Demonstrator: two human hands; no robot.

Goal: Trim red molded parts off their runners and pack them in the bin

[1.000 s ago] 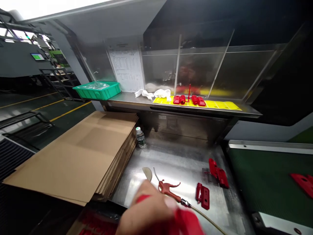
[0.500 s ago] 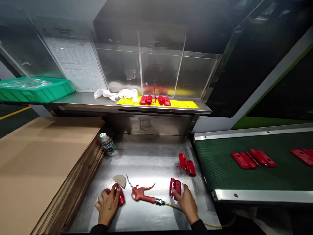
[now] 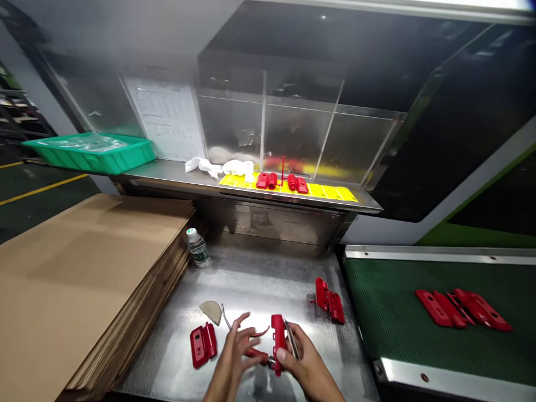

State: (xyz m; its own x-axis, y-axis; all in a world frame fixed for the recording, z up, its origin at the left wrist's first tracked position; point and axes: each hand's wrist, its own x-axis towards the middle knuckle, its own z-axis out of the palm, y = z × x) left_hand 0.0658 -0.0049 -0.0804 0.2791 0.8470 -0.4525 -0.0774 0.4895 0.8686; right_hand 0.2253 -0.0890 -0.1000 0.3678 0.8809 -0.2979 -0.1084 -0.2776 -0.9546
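The right hand point(image 3: 307, 360) gripped a red plastic hinge point(image 3: 277, 341); the open left hand point(image 3: 232, 357) hung over a red air gun point(image 3: 256, 353). Stacked cardboard point(image 3: 104, 279) lay beside the steel bench point(image 3: 259, 273).

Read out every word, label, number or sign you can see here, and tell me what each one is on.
White printed sheet of tables on the wall above the steel shelf: too small to read.
Yellow printed strip on the steel shelf: too small to read.
Label on the clear plastic water bottle: too blurred to read.
Red plastic part in the right hand: no readable marking shows.
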